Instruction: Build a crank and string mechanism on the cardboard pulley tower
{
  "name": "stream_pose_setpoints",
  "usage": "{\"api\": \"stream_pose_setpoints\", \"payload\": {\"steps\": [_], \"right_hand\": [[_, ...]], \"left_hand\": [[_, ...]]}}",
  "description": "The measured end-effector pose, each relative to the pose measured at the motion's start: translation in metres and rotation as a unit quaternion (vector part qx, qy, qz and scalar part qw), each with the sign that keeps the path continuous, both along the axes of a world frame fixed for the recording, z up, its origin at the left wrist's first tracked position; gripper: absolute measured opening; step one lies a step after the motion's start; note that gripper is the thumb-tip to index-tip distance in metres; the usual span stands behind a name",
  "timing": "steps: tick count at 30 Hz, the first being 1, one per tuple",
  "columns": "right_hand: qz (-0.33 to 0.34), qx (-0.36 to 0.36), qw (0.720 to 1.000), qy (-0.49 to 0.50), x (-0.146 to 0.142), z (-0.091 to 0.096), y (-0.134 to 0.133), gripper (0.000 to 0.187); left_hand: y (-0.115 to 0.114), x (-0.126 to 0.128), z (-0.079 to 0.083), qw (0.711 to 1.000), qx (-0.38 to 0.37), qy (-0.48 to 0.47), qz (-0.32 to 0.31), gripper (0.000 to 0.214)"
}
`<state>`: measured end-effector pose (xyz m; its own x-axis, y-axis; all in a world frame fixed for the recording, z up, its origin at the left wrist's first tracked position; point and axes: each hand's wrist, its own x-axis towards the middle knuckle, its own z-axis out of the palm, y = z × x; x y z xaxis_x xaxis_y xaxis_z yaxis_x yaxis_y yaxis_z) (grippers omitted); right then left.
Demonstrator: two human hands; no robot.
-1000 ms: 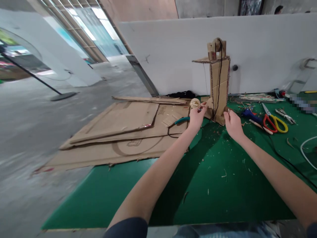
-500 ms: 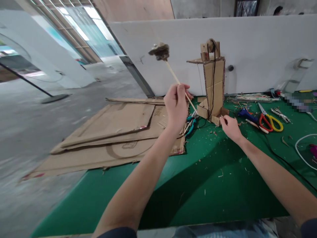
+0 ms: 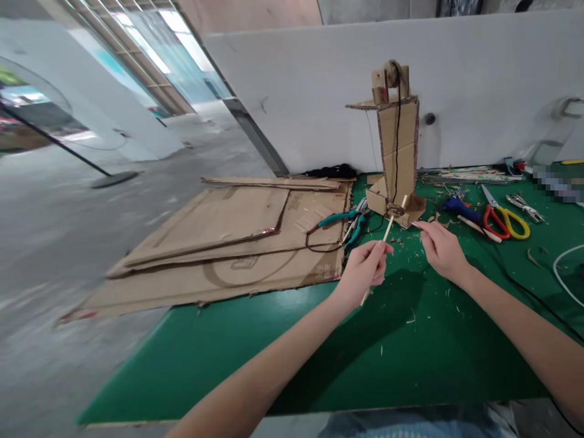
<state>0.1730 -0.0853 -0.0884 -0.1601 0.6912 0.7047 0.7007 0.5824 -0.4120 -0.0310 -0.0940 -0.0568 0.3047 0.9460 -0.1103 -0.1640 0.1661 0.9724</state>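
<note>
- Where the table (image 3: 210, 365) ends at far left, sheets (image 3: 246, 219) of cardboard lie flat in a stack, overhanging the edge; stock evidently remains.
- Pliers (image 3: 337, 216), teal-handled, rest partly on the sheets, nose toward the tower; not in use.
- Left hand (image 3: 365, 271): closed round a thin stick (image 3: 387, 230), gripped below its middle, upper end slanting away to the right.
- Disc (image 3: 395, 210): rough, brown, sits on the stick near its upper end. Stick and disc appear joined; judged done as a piece.
- Disc shows in front of the tower's foot. Contact cannot be told from this angle; held by hand, so judged not yet fixed there.
- Tower (image 3: 404, 146): cardboard, upright on the table, walls standing unaided. Body judged largely built.
- Wheel (image 3: 391, 74) mounted between two blocks on top; that part looks complete.
- Cord (image 3: 398, 140), black, runs from the wheel down the front face. Lower end lost behind the disc; whether tied, cannot tell.
- Right hand (image 3: 440, 249): fingers pinched together beside the foot, something thin and pale at the tips, too small to identify.
- Scissors (image 3: 506, 220), red and yellow handles, lie to the right, untouched. Scraps (image 3: 474, 176) littered behind: cutting evidently done.
- Left to do, as judged: seating of the stick and disc.
</note>
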Motion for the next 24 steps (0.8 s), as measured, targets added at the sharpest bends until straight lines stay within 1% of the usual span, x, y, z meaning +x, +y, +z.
{"api": "stream_pose_setpoints", "payload": {"steps": [3, 9, 17, 24], "right_hand": [[0.004, 0.013, 0.999, 0.033, -0.004, 0.001, 0.003, 0.029], [0.010, 0.012, 0.999, 0.040, -0.012, 0.003, 0.002, 0.023], [0.007, -0.017, 1.000, 0.023, -0.014, 0.001, 0.004, 0.023], [0.007, -0.018, 1.000, -0.017, -0.011, -0.002, 0.004, 0.026]], "left_hand": [[-0.002, -0.001, -0.004, 1.000, -0.017, 0.005, -0.008, 0.038], [-0.005, -0.002, -0.008, 0.999, -0.040, 0.010, -0.015, 0.037], [-0.007, -0.003, -0.010, 0.999, -0.038, 0.017, -0.017, 0.035], [-0.011, 0.001, -0.010, 0.998, -0.069, 0.005, -0.011, 0.034]]}}
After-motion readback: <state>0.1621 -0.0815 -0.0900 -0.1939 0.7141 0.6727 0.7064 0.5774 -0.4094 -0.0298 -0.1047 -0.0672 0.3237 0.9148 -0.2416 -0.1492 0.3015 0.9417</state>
